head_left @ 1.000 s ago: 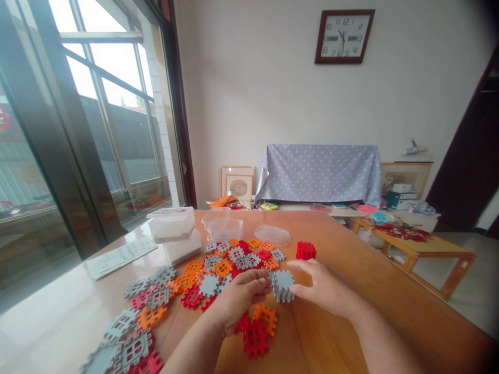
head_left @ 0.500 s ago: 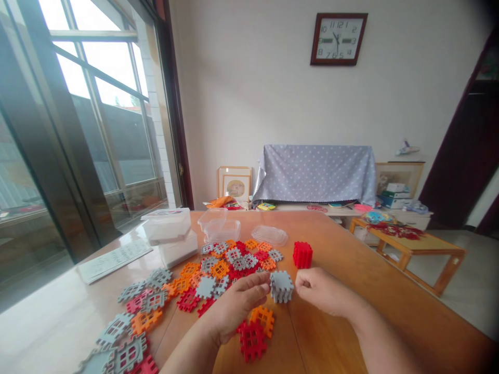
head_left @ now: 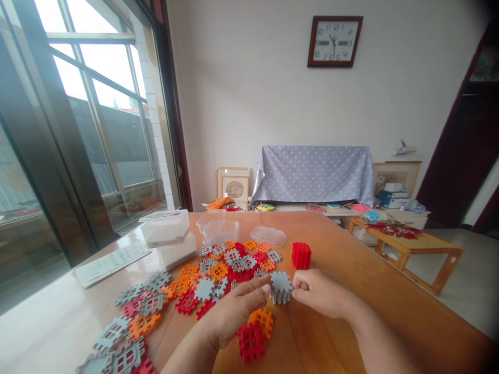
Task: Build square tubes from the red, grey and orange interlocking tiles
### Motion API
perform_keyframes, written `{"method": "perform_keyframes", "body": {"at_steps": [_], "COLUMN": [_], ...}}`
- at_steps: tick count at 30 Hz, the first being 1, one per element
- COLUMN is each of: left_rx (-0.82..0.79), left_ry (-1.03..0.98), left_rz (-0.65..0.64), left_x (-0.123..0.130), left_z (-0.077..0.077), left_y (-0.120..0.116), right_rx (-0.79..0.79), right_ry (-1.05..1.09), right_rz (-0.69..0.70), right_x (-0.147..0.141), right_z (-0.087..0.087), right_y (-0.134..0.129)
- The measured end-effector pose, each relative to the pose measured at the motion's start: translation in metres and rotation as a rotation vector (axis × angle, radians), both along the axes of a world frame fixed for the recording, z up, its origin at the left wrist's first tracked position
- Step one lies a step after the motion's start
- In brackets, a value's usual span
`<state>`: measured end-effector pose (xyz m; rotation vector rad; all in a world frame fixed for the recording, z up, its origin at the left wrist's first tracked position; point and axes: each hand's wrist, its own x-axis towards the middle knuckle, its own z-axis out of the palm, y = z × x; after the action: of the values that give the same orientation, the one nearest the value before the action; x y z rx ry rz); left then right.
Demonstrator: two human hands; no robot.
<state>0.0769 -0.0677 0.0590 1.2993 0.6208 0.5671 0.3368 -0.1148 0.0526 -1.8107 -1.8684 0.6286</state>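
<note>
A stack of grey notched tiles (head_left: 281,288) stands on the wooden table between my two hands. My left hand (head_left: 240,310) is beside its left side, fingers extended toward it and holding nothing. On the right, my right hand (head_left: 320,292) has curled fingers touching or nearly touching the stack; nothing shows in them. Behind it stands a red tile stack (head_left: 301,255). Loose grey, orange and red tiles (head_left: 218,270) spread over the left and middle of the table. A red tile (head_left: 251,343) and an orange tile (head_left: 262,322) lie below my left hand.
Clear plastic tubs (head_left: 222,231) and a clear lid (head_left: 268,236) sit behind the tiles. White boxes (head_left: 166,227) and printed sheets (head_left: 113,262) lie at the left. A low wooden table (head_left: 421,246) stands beyond the right edge.
My right hand has moved slightly left, closing the gap to the grey stack. The whole view has shifted a little.
</note>
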Motion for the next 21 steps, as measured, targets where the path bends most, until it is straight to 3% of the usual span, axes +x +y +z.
{"method": "perform_keyframes", "body": {"at_steps": [11, 21], "left_rx": [-0.057, -0.025], "left_ry": [-0.076, -0.043], "left_rz": [-0.009, -0.040], "left_x": [0.002, 0.001], "left_z": [-0.010, -0.003], "left_y": [0.006, 0.003], "right_rx": [0.034, 0.060], "right_ry": [-0.020, -0.039], "right_rz": [-0.037, -0.060], "right_x": [-0.001, -0.001], "right_z": [0.000, -0.002], "right_y": [0.003, 0.005]}}
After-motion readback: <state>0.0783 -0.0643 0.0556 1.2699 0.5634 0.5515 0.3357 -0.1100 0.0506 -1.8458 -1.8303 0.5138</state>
